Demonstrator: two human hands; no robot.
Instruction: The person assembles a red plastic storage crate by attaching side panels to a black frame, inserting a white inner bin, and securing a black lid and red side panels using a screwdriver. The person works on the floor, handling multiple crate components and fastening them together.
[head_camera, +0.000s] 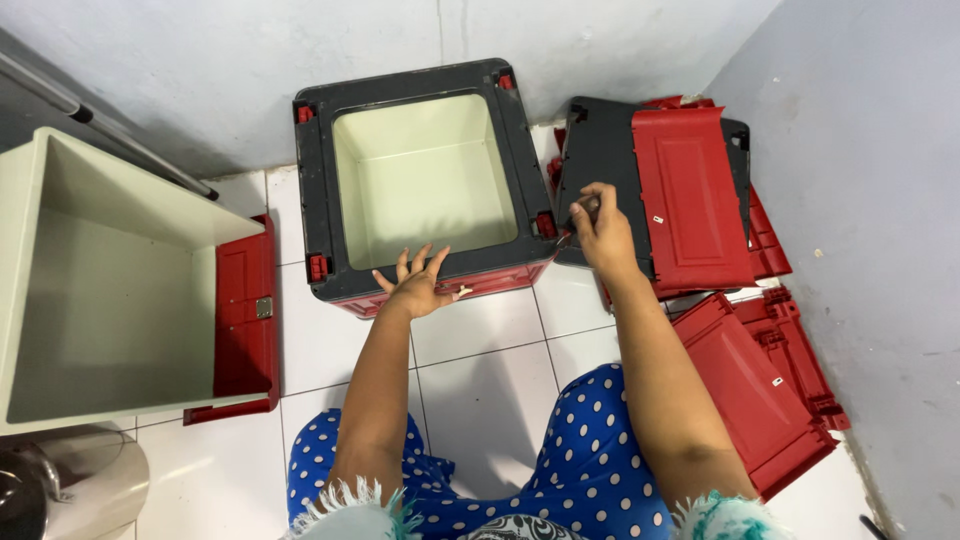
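Head view, looking down at a white tiled floor (480, 350), knees in blue polka-dot fabric (590, 470) at the bottom.

Left hand (418, 288) flat, fingers spread, nothing clasped; resting on the near dark rim of the open cooler box (420, 180), fingertips on the rim edge, palm over the red front wall. Box upright in the centre, cream lining inside, dark grey top frame with red clips at the corners, back edge against the wall.

Right hand (600, 228) partly curled, fingers pinched on something small and thin at the left edge of the dark lid panel (605, 165); too small to tell what. Hand sits just right of the box's near right corner, close to its red clip (545, 224), so the pinch point lies between box and lid.

Lid panel leaning just right of the box, a red lid (695, 200) lying over its right half. More red panels (765, 390) stacked on the floor further right, near the grey wall.

Far left: second cream-lined box (110, 290) tipped on its side, red outside with a metal latch showing. Shiny metal pot (80, 480) at bottom left corner.
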